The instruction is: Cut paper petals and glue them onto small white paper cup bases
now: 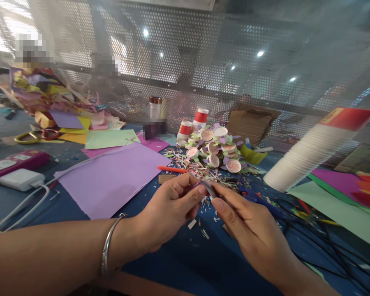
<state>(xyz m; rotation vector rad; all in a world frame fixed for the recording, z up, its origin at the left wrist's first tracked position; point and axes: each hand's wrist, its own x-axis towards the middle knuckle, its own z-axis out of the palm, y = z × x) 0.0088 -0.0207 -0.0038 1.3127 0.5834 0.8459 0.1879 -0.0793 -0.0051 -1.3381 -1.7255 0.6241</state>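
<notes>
My left hand (169, 207), with a silver bangle on the wrist, and my right hand (249, 230) meet over the blue table (179, 263). Both pinch a small purple paper piece (205, 186) between thumb and fingertips. Paper scraps (203, 213) lie scattered under the hands. Just beyond them is an orange pen (172, 169) and a pile of small paper cups decorated with paper petals (216, 150).
A large purple sheet (111, 176) lies at left, with green and pink sheets behind. A tilted stack of white paper cups (311, 152) stands at right above green paper (336, 205). Scissors (33, 135), a white charger (21, 179) with cable, bottles and a perforated screen are behind.
</notes>
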